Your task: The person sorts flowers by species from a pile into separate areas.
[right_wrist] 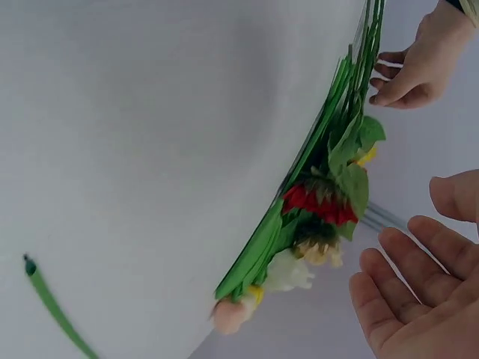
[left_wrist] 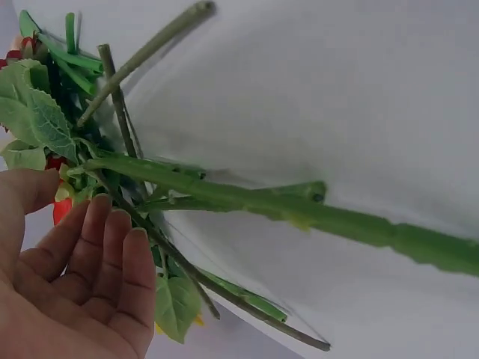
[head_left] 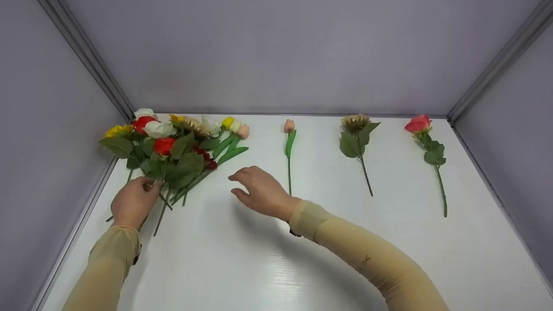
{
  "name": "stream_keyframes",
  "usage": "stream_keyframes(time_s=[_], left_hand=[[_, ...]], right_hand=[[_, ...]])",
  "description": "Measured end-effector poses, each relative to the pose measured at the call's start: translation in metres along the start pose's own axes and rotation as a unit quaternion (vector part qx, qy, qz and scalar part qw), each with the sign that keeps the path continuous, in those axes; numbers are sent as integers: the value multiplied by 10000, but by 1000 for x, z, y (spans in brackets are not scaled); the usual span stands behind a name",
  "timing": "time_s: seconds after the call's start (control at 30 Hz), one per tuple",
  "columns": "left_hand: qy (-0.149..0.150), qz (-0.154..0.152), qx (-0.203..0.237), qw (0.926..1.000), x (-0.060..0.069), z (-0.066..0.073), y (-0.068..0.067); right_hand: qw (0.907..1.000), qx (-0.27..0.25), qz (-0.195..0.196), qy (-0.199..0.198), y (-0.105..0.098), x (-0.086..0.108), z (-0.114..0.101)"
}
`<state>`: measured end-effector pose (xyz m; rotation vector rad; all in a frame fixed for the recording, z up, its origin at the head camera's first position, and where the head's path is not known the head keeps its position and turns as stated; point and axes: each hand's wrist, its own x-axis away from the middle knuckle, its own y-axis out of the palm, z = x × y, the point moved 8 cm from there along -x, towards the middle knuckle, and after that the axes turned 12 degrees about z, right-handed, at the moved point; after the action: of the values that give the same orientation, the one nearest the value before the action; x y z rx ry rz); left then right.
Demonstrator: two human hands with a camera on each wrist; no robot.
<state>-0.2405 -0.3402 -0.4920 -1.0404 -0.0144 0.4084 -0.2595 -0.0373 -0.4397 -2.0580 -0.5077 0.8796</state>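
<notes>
L hand (head_left: 134, 203): fingers loosely bent, thumb apart from fingertips, no clear grip; at the near end of the flower pile (head_left: 183, 170), among its stems. Can't tell if it touches any. R hand (head_left: 263, 192): fingers slack, slightly bent, thumb apart, holding nothing; near side of pile, off to its right, not touching.

Pile heads: red rose (head_left: 164, 146), yellow flower (head_left: 118, 131), dark red flower (head_left: 206, 157), plus white ones & others; stems crossed, pointing to the person. Small tulip bunch (yellow (head_left: 227, 122), white, pink) at pile's R edge.

Singles, all R of pile: pink tulip (head_left: 289, 147) nearest, beige sunflower (head_left: 352, 144) farther, pink rose (head_left: 434, 155) farthest, each on its own, well apart.

Progress (est.): most flowers prob. gathered in pile, 3 singles remaining outside; stems not yet neat. White table (head_left: 242, 268) under pile; grey wall (head_left: 281, 56) behind it.
</notes>
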Motion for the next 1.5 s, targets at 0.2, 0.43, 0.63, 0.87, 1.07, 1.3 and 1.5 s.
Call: stream_keyframes(time_s=[0.2,0.43,0.63,0.87,1.07,1.3,1.5], left_hand=[[-84,-357,53,9993,6,-3,7],[-112,-331,73,9994,4,-2,7],[-330,-470,340,9978,4,-2,4],[-552,-501,1112,9910,6,9,-9],[-672,-692,2047,9741,13,44,-7],[-664,-1057,3416,9315,29,132,40],[-390,-1301,4016,9057,49,206,78]], right_hand=[[9964,356,-575,-514,28,6,-25],[9964,261,-657,-475,36,10,-25],[9975,184,-545,-420,35,11,-19],[9991,14,-347,-255,25,18,-3],[9982,-431,236,349,0,24,28],[9315,-2657,886,2319,-29,28,70],[8578,-3845,1145,3211,-40,32,85]])
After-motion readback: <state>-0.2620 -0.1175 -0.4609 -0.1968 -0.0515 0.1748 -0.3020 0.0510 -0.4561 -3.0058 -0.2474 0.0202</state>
